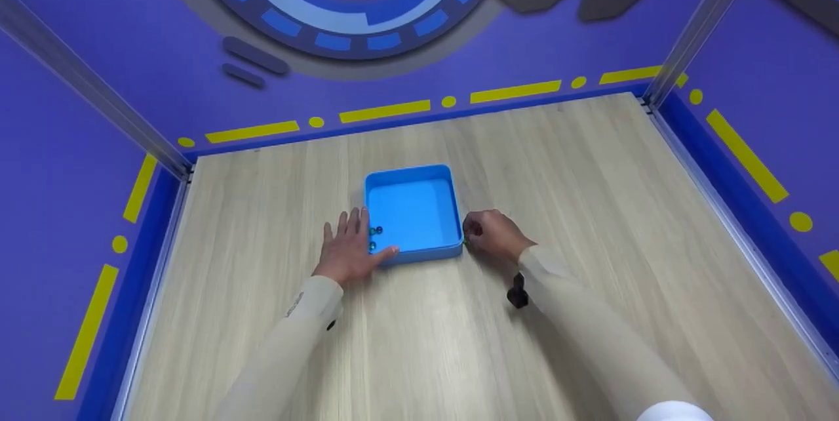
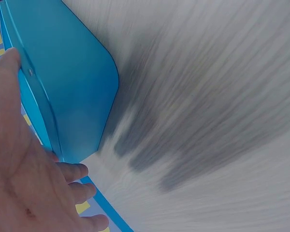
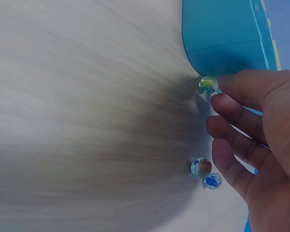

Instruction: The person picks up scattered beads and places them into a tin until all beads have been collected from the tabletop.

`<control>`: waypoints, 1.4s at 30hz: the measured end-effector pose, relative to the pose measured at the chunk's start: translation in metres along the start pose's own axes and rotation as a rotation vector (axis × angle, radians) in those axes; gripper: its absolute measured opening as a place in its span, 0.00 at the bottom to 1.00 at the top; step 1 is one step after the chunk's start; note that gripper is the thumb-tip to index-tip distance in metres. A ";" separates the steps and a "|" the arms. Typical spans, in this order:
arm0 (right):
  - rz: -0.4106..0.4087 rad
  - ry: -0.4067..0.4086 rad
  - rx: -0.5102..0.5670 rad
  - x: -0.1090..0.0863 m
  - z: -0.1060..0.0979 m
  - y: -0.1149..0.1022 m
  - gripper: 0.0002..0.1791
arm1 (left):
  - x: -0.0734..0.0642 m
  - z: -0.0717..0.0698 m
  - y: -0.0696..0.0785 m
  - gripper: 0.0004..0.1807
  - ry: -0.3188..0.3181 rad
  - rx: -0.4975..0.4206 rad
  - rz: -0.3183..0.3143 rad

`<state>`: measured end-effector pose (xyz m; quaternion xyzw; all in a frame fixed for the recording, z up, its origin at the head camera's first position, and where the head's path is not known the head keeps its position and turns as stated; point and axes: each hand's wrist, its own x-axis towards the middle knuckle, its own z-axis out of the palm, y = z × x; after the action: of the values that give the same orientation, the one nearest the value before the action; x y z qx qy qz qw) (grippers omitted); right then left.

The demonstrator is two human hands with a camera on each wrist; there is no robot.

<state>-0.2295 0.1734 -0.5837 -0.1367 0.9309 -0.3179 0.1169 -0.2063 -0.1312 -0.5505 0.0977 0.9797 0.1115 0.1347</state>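
Observation:
A square blue box [image 1: 413,255] stands on the wooden table, its top open. Inside it, by the left wall, lie three small dark glass marbles [image 1: 379,230]. My left hand [image 1: 347,254] rests against the box's left side with fingers spread, its thumb over the front rim. Beside the front right corner is my right hand [image 1: 496,234], fingers curled down. A clear marble with yellow-green swirls [image 3: 208,84] sits at its thumb and index fingertips, apparently pinched. Below those fingers, in the right wrist view, a brown-and-blue marble [image 3: 201,167] and a blue-swirled marble [image 3: 213,181] lie on the table.
The pale wooden table [image 1: 419,342] is bounded by purple-blue panels [image 1: 393,90] with yellow marks at the back and both sides. Metal posts [image 1: 708,21] stand at the back corners. A small black item [image 1: 517,293] hangs at the right wrist.

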 end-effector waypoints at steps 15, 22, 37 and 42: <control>-0.053 0.019 -0.080 0.000 0.005 0.003 0.03 | 0.001 0.001 0.000 0.60 -0.006 0.006 -0.003; -0.057 0.010 -0.099 0.000 0.007 0.003 0.02 | 0.000 0.001 -0.001 0.60 -0.008 -0.002 -0.007; -0.050 0.019 -0.134 0.000 0.010 0.002 0.02 | 0.001 0.001 -0.001 0.60 -0.012 0.026 -0.009; -0.049 0.024 -0.131 0.001 0.009 0.001 0.02 | 0.001 0.001 -0.001 0.60 -0.006 0.022 -0.007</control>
<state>-0.2273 0.1688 -0.5917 -0.1630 0.9473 -0.2609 0.0889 -0.2068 -0.1319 -0.5520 0.0962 0.9809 0.0997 0.1368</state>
